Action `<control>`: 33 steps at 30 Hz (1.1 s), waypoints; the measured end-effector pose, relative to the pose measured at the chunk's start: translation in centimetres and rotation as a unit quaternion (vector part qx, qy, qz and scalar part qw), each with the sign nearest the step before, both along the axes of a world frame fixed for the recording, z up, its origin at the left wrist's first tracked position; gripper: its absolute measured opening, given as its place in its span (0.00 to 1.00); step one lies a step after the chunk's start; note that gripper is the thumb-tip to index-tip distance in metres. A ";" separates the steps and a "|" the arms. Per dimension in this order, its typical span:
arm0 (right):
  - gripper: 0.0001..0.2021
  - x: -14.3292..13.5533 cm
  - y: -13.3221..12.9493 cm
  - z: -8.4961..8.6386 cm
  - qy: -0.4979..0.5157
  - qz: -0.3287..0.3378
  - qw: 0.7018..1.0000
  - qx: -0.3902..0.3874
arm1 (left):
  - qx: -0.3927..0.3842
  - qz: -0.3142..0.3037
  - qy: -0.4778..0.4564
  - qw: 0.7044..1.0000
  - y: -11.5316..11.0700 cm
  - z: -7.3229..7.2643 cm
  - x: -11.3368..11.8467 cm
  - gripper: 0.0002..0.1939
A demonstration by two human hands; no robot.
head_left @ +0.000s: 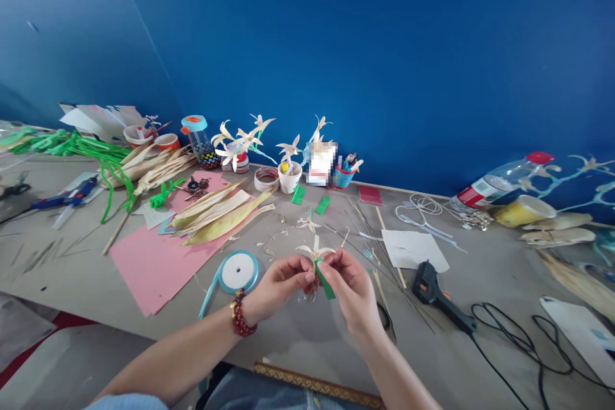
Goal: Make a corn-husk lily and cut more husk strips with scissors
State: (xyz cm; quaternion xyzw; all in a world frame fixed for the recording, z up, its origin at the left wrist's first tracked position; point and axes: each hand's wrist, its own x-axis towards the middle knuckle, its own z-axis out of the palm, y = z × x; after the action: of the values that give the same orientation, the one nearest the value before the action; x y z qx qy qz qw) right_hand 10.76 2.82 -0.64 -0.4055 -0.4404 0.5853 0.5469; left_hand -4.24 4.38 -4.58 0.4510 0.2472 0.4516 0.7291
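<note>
Above the table's front part, my left hand [291, 277] pinches a pale corn-husk flower [316, 250] near its base, petals upward. Close against it, my right hand [346, 278] has thumb and fingers closed on a green strip [326, 280], which lies along the flower's base and hangs down below. My fingers hide most of the stem. Just beyond my hands another small husk flower [308, 223] lies on the table. Two short green pieces, one of them the nearer green piece [323, 205], lie further back.
Left of my hands lie a blue ribbon roll [238, 271], pink paper [144, 269] and corn husks [225, 218]. To the right are a black glue gun [439, 295] with its cord, white paper [416, 250] and a plastic bottle [500, 186]. Cups with flowers stand by the blue wall.
</note>
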 end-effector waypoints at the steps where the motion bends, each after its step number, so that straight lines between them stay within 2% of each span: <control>1: 0.13 -0.1 0.0 0.0 0.000 -0.003 1.000 0.002 | 0.001 0.000 0.001 1.000 0.0 -0.1 0.0 0.13; 5: 0.12 -0.2 -0.1 -0.3 -0.006 -0.010 1.000 0.018 | 0.002 0.004 0.010 1.000 0.0 -0.2 0.0 0.13; 10: 0.11 -0.4 -0.4 -0.9 -0.060 -0.045 0.996 0.052 | 0.004 0.004 0.016 1.000 0.0 -0.3 -0.1 0.13; 19: 0.08 -0.7 -0.7 -1.3 -0.116 -0.067 0.985 0.106 | 0.022 0.009 0.030 0.999 -0.2 -0.2 -0.1 0.12; 26: 0.09 -0.8 -0.7 -1.5 -0.120 -0.076 0.984 0.112 | 0.035 0.009 0.037 0.999 -0.2 -0.1 -0.1 0.12; 33: 0.04 -0.7 -0.7 -1.9 -0.179 -0.105 0.967 0.151 | 0.062 0.023 0.046 0.997 -0.3 -0.5 0.0 0.12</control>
State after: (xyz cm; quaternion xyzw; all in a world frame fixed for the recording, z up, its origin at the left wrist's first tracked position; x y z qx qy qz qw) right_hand 10.03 2.14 -2.54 -0.4601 -0.5692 0.3694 0.5726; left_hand -4.24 4.09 -5.09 0.5094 0.2623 0.4614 0.6773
